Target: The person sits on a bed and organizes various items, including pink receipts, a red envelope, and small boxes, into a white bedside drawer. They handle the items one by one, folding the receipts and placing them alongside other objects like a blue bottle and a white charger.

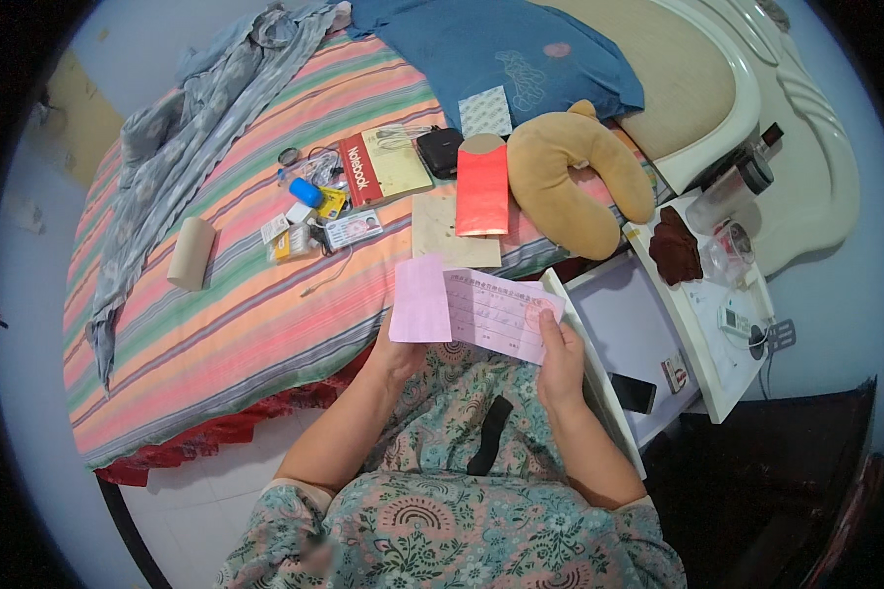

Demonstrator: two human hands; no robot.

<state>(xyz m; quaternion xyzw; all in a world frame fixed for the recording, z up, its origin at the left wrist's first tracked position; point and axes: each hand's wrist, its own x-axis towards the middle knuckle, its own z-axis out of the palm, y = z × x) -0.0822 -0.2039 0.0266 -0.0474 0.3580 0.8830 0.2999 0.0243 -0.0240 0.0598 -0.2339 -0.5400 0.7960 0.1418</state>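
Observation:
Above my lap I hold a pink paper slip [496, 312], a printed form with ruled lines and a round red stamp at its right end. Its left part shows as a plain pink panel [422, 299]; whether this is a fold or a separate sheet I cannot tell. My left hand [404, 355] grips the lower left, its fingers mostly hidden behind the paper. At the other end my right hand [562, 361] pinches the slip, thumb on the front near the stamp. Just beyond lie a beige envelope [440, 236] and a red envelope [482, 196] on the striped bed.
An open white drawer [624, 314] at my right holds a dark phone [633, 393]. Bottles and a remote [733, 320] stand on the nightstand. The bed bears a tan neck pillow [545, 187], a notebook [388, 167], a cardboard roll [192, 253] and small clutter.

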